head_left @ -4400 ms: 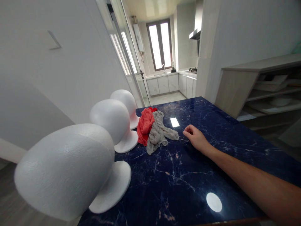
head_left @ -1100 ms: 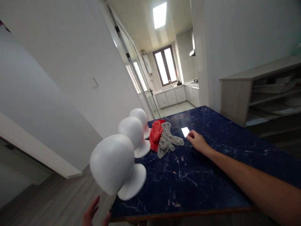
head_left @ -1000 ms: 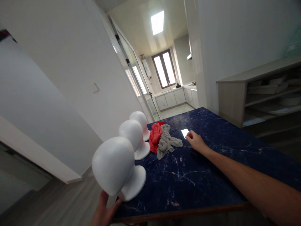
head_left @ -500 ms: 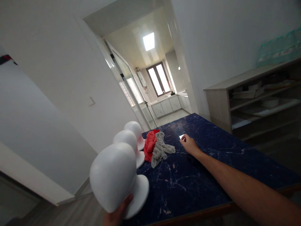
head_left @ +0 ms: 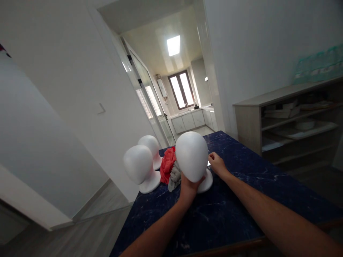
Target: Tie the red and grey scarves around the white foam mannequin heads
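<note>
On the dark blue marble table, the left hand now grips a white foam mannequin head, carried in from the table's near corner; the right hand, loosely curled, rests beside it.

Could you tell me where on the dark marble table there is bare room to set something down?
The table is bare right of the right hand, out to the right edge, and in front between both forearms. The left side is crowded: the left hand holds a foam head beside the red cloth, grey cloth and two more foam heads.
</note>
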Available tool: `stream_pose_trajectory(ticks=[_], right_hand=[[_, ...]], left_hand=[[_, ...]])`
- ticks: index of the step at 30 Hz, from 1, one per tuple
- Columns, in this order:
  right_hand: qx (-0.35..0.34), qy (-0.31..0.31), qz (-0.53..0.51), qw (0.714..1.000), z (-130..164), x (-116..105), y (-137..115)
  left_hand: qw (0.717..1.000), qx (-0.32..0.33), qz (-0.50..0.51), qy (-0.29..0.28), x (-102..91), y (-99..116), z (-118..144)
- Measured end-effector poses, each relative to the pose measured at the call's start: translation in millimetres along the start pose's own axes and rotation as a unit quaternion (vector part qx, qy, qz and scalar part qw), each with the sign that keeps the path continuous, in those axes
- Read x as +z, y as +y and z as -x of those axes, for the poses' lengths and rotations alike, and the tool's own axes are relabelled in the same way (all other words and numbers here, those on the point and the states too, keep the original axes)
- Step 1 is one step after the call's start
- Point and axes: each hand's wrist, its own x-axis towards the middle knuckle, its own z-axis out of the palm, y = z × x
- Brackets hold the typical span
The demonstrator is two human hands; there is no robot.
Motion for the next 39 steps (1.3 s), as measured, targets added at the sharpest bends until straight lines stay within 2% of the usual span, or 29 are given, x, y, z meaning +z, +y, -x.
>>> stream_pose_trajectory(ticks=[4,7,9,11,13,17,19,22,26,29,32,35,39], right_hand=[[-0.005,-0.012,-0.002,1.000,2.5,6.6,-0.2],[-0.001,-0.046,-0.048,0.998,8.7,14.1,-2.6],[-0.018,-0.090,-0.100,0.991,14.0,17.5,-5.9],[-0.056,-0.142,-0.140,0.978,19.3,18.7,-10.0],[-0.092,-0.161,-0.152,0.971,23.8,17.7,-13.4],[-0.092,-0.081,-0.094,0.988,23.6,9.3,-13.1],[-0.074,-0.050,-0.063,0.994,17.5,2.9,-9.9],[-0.049,0.011,-0.040,0.998,6.4,-5.6,-7.2],[-0.040,0.070,-0.025,0.996,4.8,-8.9,-14.8],[-0.038,0.076,0.001,0.996,15.8,-4.6,-22.1],[-0.047,0.050,0.021,0.997,29.4,4.1,-21.2],[-0.075,0.016,0.025,0.997,40.7,15.3,-12.3],[-0.122,0.010,0.027,0.992,51.7,29.1,-0.2]], left_hand=[[0.999,0.016,-0.021,0.025,8.4,-18.6,-27.3],[1.000,0.008,-0.005,0.029,8.2,-23.1,-33.3],[1.000,0.010,0.006,0.028,5.6,-22.0,-32.9],[1.000,0.010,0.019,0.011,0.9,-19.7,-31.4],[0.999,0.012,0.032,-0.035,-5.2,-18.0,-30.6],[0.988,0.058,0.048,-0.135,-15.9,-20.9,-33.6],[0.987,0.060,0.012,-0.146,-19.2,-25.8,-36.7],[0.979,0.053,-0.135,-0.142,-23.3,-36.0,-39.7],[0.928,0.061,-0.306,-0.204,-27.6,-50.0,-38.5],[0.906,0.030,-0.385,-0.173,-29.8,-58.9,-37.9],[0.894,0.020,-0.429,-0.131,-32.4,-66.4,-38.8],[0.890,0.025,-0.439,-0.123,-34.7,-71.3,-39.7],[0.897,0.030,-0.430,-0.097,-36.0,-69.5,-41.0]])
